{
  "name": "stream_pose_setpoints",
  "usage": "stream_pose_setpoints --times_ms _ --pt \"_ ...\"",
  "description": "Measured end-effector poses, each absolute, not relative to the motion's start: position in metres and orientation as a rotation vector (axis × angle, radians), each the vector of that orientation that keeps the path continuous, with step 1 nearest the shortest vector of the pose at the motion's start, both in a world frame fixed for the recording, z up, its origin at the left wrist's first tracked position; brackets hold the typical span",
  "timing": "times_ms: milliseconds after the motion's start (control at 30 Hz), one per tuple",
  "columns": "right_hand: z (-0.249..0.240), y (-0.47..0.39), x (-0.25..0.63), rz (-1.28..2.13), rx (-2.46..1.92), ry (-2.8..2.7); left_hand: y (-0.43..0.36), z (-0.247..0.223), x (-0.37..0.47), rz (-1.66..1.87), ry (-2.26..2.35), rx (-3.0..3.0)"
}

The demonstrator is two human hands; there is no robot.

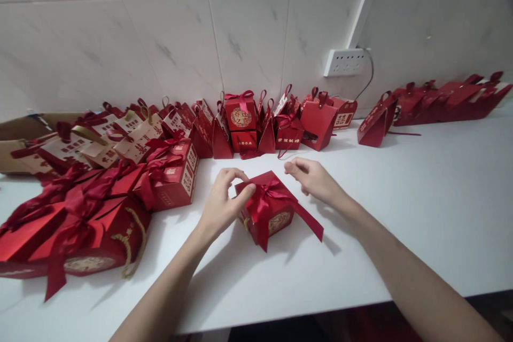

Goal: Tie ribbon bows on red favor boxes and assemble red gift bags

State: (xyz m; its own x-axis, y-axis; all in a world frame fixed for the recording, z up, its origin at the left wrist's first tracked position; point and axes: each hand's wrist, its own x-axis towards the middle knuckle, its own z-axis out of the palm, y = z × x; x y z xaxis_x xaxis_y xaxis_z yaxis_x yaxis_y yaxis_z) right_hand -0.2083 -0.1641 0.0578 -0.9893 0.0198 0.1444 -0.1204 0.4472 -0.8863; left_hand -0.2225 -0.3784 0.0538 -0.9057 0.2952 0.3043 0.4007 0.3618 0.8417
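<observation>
Box point(276, 220), red, one, with a gold medallion on the side facing me; sits on the white table point(425, 197) between my two sets of fingers.

Bow point(269, 192), red ribbon, tied on its lid: one tail down the front, the other reaching out below my right fingers.

Left hand point(224, 203): fingers curved, thumb and forefinger tips close together at the lid, just beside the bow, touching the box; whether they pinch its edge, I cannot tell.

Right hand point(315, 179): fingers bent, thumb and forefinger brought together, nothing seen between them; apart from the box, beyond its right side.

Large boxes point(86, 219), red, with bows, left of my left fingers; rope handle point(136, 240) on the side nearer me.

Stacked boxes point(241, 125), red, upright, just beyond my left fingertips, peaked cartons on both sides.

Windowed carton point(318, 123), red, beyond my right fingertips.

Peaked carton point(374, 120), red, farther to the right of those fingers; a row of red cartons point(444, 100) past it.

Socket block point(347, 62), white, on the tiled wall point(172, 48), above and beyond my right fingers.
</observation>
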Motion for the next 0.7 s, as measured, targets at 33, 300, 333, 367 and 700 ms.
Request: stream_pose_setpoints --times_ms 33,300,333,367,700 --pt "0.055 -0.171 -0.209 1.576 0.148 -2.538 -0.379 0.056 -0.222 -1.499 -2.53 -0.663" --pt "0.051 -0.194 -0.201 1.765 0.167 -2.432 -0.379 0.06 -0.219 -1.27 -2.569 -0.69" --pt "0.052 -0.194 -0.201 1.849 0.134 -2.39 -0.38 0.06 -0.219 -1.249 -2.561 -0.679" --pt "0.052 -0.194 -0.2 1.938 0.102 -2.346 -0.38 0.06 -0.219 -1.22 -2.553 -0.666" --pt "0.049 -0.197 -0.197 2.258 0.05 -2.189 -0.383 0.061 -0.209 -1.181 -2.652 -0.575"
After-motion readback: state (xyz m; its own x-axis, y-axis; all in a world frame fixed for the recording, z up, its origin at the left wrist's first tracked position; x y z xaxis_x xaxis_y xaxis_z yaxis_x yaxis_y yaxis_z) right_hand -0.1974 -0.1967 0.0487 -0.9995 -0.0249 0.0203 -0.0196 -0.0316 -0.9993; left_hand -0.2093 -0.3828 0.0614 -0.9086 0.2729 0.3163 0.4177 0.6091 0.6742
